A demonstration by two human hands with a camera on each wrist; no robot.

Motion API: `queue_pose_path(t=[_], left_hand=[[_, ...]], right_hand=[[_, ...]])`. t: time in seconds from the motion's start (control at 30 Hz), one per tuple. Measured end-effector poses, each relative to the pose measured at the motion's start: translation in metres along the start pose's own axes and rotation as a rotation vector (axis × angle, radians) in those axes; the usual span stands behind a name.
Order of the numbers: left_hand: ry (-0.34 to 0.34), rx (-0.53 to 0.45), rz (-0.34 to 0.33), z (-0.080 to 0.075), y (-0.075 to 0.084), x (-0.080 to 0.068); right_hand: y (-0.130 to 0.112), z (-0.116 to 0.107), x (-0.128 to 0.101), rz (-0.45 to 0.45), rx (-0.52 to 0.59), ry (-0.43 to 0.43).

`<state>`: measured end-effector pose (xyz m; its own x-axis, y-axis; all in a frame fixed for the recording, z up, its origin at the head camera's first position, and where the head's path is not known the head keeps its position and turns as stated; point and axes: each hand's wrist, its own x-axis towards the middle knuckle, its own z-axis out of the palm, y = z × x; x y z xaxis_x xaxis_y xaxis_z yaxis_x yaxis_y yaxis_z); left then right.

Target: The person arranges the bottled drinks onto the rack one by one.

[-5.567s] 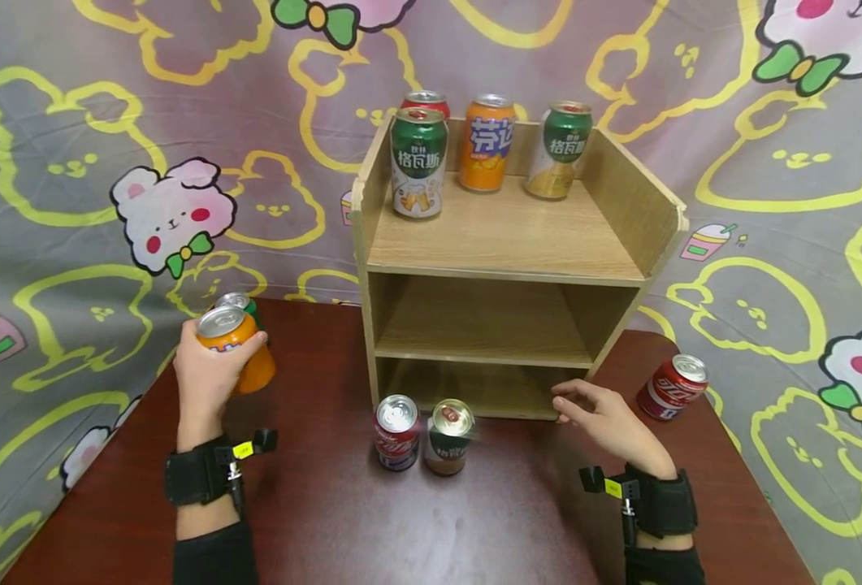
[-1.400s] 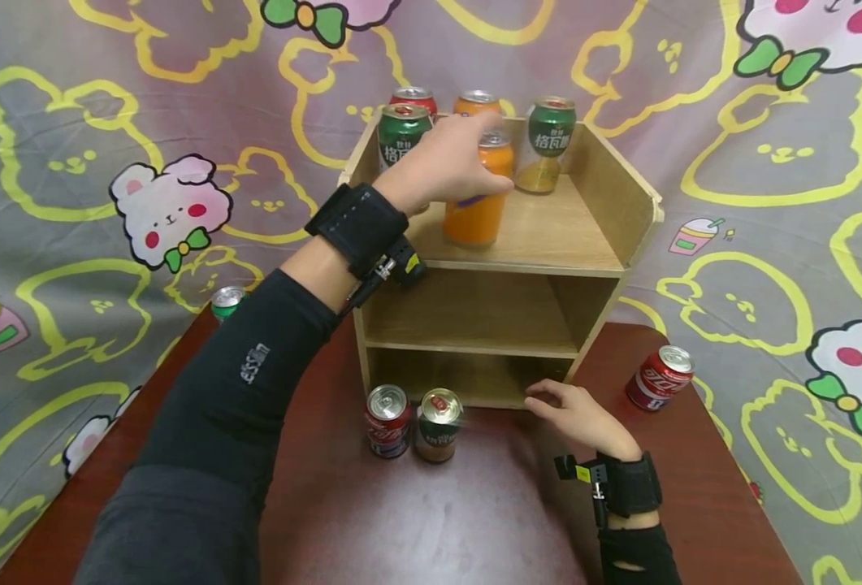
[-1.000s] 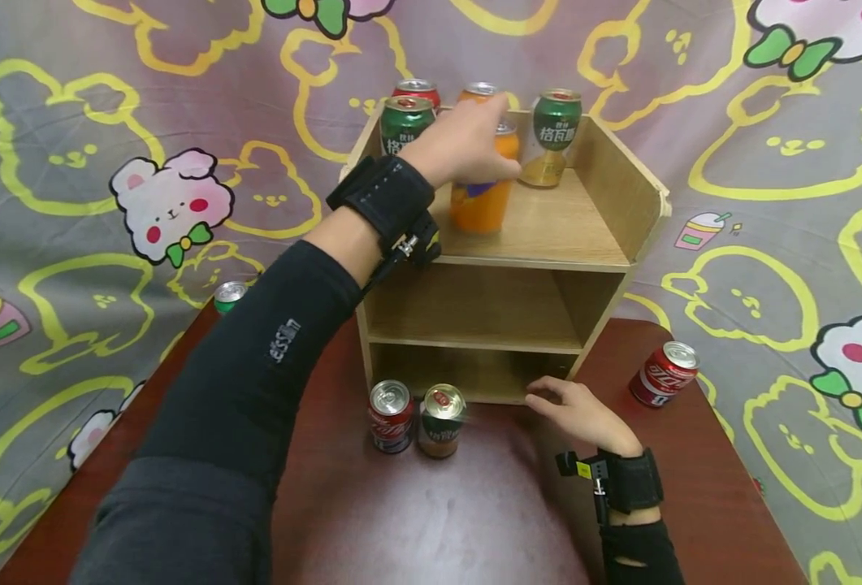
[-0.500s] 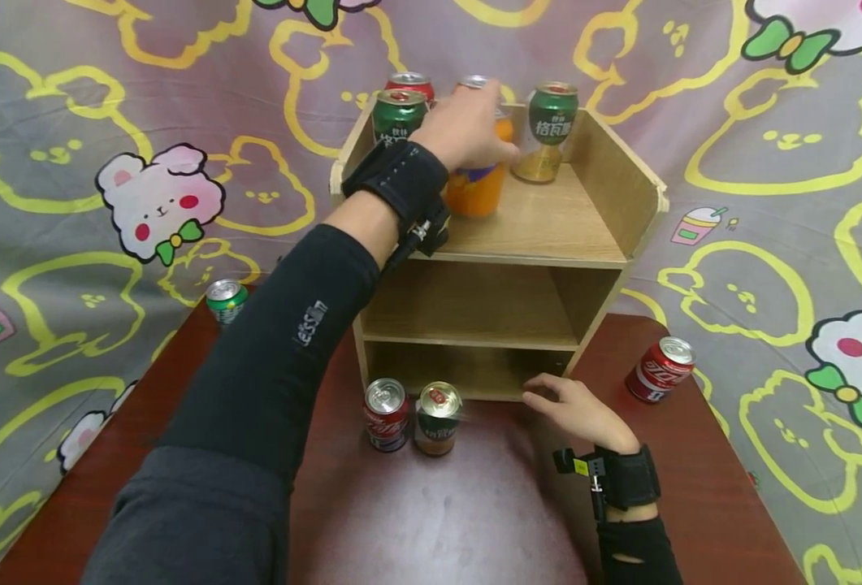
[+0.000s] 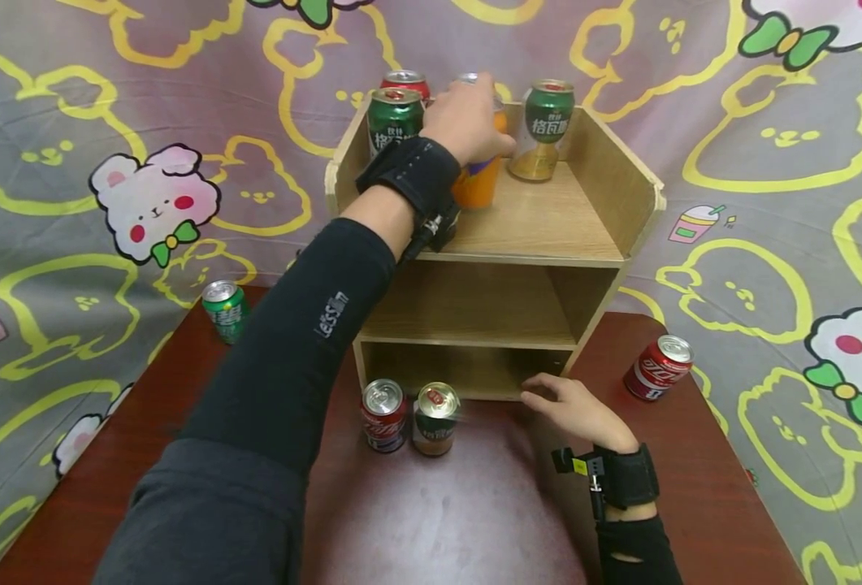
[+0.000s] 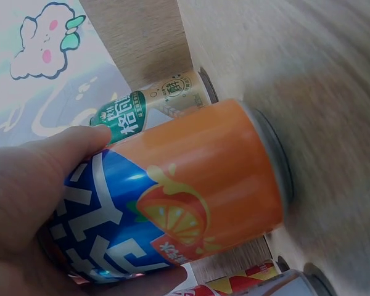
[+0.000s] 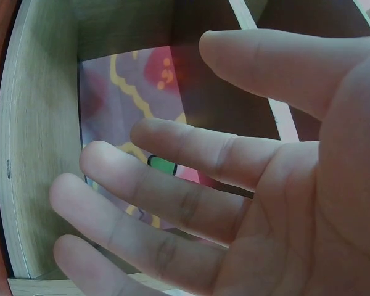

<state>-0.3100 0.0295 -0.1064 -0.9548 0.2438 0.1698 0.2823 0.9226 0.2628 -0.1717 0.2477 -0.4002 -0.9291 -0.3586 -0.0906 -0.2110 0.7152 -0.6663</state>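
Since earlier, left hand [image 5: 467, 122] carries orange can [image 5: 478, 180] deeper onto shelf [image 5: 547, 227], fingers wrapped; next: release upright. Right hand [image 5: 573, 410] relaxed below.

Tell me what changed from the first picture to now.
The left hand carried the orange can up from the table's left to the shelf unit's top, then pushed it rearward, gripping it throughout. The right hand and other cans stayed put.
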Motion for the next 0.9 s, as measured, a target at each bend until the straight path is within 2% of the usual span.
queue_pose_path(t=[0.17, 0.47, 0.6, 0.8, 0.9], left_hand=[[-0.002, -0.009, -0.040, 0.002, 0.000, 0.004], [0.052, 0.016, -0.081, 0.006, 0.003, 0.008], [0.056, 0.023, -0.095, 0.008, 0.004, 0.012], [0.070, 0.002, -0.082, 0.005, 0.004, 0.006], [0.064, -0.026, -0.066, -0.002, 0.007, -0.001]], right_hand=[[0.000, 0.000, 0.000, 0.002, 0.000, -0.002], [0.000, -0.002, -0.002, 0.003, 0.003, 0.004], [0.001, -0.004, -0.002, -0.003, 0.000, 0.009], [-0.001, -0.004, -0.003, -0.002, 0.003, 0.011], [-0.002, -0.004, -0.004, -0.001, 0.003, 0.010]])
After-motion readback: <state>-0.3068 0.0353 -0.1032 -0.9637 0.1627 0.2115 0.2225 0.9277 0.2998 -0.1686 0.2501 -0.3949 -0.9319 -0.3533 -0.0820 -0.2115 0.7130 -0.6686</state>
